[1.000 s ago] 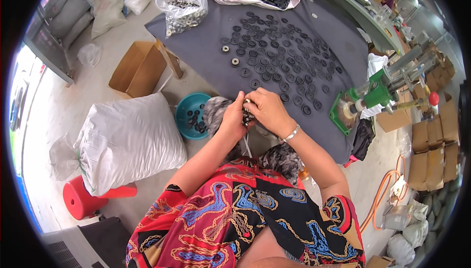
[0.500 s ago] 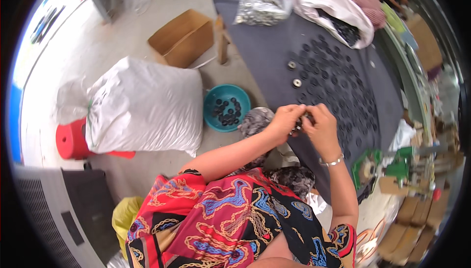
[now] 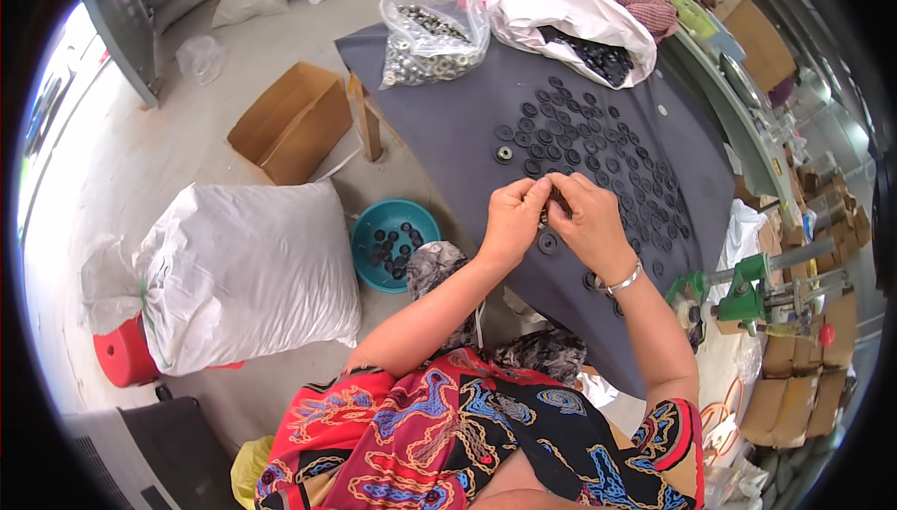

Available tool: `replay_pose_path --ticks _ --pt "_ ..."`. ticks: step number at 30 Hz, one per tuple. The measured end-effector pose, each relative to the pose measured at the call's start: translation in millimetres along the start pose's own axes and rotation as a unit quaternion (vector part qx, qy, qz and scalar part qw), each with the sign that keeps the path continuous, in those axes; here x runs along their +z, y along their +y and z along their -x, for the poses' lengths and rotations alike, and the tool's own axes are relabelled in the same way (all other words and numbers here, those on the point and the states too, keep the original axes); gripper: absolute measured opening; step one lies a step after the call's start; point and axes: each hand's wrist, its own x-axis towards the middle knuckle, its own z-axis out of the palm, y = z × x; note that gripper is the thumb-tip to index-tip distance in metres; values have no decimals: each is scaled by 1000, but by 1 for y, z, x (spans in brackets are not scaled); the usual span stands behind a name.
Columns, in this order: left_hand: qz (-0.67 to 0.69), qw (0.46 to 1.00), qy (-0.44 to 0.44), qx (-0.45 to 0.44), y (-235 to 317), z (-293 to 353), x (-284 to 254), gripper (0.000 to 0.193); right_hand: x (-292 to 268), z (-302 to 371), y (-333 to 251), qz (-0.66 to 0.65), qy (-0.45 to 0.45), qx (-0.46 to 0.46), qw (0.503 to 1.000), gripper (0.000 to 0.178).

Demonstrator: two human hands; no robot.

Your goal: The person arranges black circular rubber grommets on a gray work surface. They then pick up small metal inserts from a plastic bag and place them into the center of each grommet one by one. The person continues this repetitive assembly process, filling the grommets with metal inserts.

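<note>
My left hand and my right hand meet over the near edge of the grey-covered table. Both are closed, fingertips pinched together around a small black disc, mostly hidden by my fingers; a glint of metal shows beneath them. Many loose black discs lie spread across the cloth just beyond my hands. One disc to the left of the spread bears a silvery metal ring at its centre. More black discs sit in a teal bowl, low on the left.
A clear bag of metal parts and an opened white sack of black pieces stand on the table's far side. A green metal device is at right. A cardboard box and stuffed white sack are left.
The view has shifted, so the table shows farther left. My hands stay together, fingertips pinched. Two metal-centred discs showed on the cloth before; only one is visible now.
</note>
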Motion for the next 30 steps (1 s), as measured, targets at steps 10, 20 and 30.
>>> replay_pose_path --ticks 10,20,30 --pt "547 830 23 -107 48 -85 -19 26 -27 -57 31 -27 39 23 999 17" --pt "556 814 166 -16 31 -95 -78 19 43 -92 89 -43 -36 20 998 17" --pt "521 833 186 -30 27 -92 -78 19 91 -113 114 75 -112 -52 990 15"
